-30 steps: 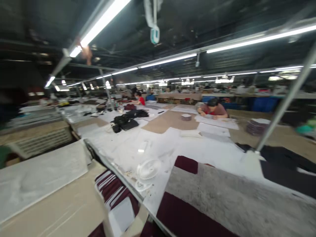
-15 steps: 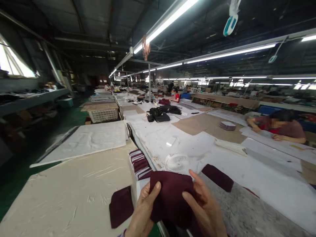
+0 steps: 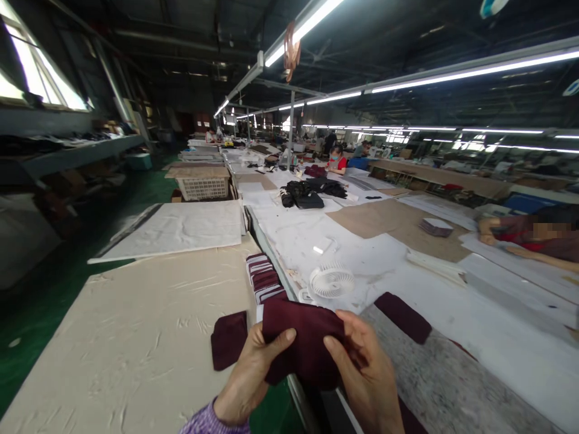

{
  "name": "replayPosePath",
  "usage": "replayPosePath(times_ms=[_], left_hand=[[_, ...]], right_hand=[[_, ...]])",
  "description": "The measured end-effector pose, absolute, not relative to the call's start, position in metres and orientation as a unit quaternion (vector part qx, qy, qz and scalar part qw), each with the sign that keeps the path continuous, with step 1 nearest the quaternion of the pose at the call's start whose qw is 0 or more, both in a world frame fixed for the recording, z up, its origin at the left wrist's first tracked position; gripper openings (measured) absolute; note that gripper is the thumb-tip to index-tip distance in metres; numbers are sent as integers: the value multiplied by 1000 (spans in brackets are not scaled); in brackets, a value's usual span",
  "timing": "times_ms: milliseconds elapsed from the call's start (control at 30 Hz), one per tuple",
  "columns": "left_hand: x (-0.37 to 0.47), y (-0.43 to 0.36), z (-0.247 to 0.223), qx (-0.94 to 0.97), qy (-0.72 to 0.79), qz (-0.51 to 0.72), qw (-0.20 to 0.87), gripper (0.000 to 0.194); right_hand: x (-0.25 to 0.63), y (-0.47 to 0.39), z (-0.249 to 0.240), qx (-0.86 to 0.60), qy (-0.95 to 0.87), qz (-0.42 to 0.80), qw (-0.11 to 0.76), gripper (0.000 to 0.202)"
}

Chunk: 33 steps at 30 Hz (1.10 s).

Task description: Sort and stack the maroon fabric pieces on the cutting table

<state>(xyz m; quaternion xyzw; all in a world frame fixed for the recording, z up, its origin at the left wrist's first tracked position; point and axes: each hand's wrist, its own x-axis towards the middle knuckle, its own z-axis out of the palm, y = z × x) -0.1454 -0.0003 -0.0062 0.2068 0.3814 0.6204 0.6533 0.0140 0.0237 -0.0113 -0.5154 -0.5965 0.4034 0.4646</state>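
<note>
A maroon fabric piece (image 3: 305, 340) is stretched between my two hands, above the gap between two tables. My left hand (image 3: 253, 367) grips its left side, thumb on top and fingers underneath. On the right edge, my right hand (image 3: 366, 361) pinches the cloth between thumb and fingers. To the left, a folded maroon piece (image 3: 229, 340) lies on the cream-covered table. Just beyond my hands is a row of stacked maroon and white pieces (image 3: 265, 278). Another maroon piece (image 3: 402, 316) lies flat on the right table.
A white fan (image 3: 332, 281) stands on the white-covered table (image 3: 362, 259) beyond my hands. Farther off lie black fabric items (image 3: 312, 193) and a small stack of pieces (image 3: 435, 227) on brown paper. A co-worker (image 3: 538, 235) leans over the table at right.
My view has turned slightly left and down. My right hand's fingers have closed in on the cloth's edge, and the maroon piece is held wider and flatter.
</note>
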Motion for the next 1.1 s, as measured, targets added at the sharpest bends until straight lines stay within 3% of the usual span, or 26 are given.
replayPosePath(times_ms=[433,733,800,867,967,1033,1100], left_hand=[[-162,-5,-10,300,436,629,570,14],[-168,-7,-9,352,464,610,537,18],[-164,-9,-5,325,447,621,555,18],[-159,-9,2,265,395,630,613,24],[-152,-9,8,168,338,616,692,34],[-151,-8,7,154,360,615,684,30],[-153,-7,4,222,413,625,624,27]], right_hand=[[-4,13,20,-495,-547,469,486,21],[-4,27,22,-446,-601,565,348,22],[-6,28,20,-455,-632,503,376,13],[-9,26,17,-439,-708,337,438,6],[-12,23,14,-339,-804,73,484,28],[-12,21,10,-318,-806,66,494,31],[-10,22,7,-386,-734,212,517,20]])
